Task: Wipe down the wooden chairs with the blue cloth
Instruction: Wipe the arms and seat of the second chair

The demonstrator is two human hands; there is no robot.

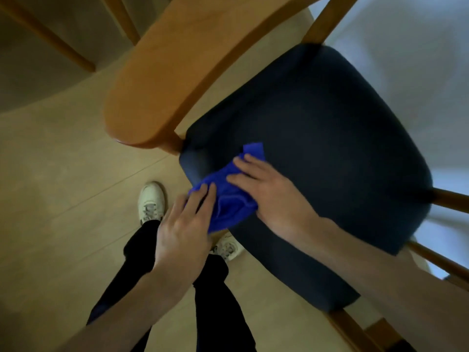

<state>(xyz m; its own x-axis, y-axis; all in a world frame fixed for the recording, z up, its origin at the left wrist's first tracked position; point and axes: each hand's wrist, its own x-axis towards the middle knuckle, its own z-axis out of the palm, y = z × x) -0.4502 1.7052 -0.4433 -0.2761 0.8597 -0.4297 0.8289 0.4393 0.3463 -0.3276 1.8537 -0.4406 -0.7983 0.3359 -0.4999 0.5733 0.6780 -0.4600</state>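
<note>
Here both hands (266, 196) press blue cloth (228, 199) on chair seat (330, 148).

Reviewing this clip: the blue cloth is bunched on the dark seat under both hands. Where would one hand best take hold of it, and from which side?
Probably the raised bunched ridge in the middle of the blue cloth, pinched from above. The cloth lies crumpled on the seat near its front corner, with the left hand and right hand lying flat on its ends, so the folds between them stand up and offer the most to grip.
</note>
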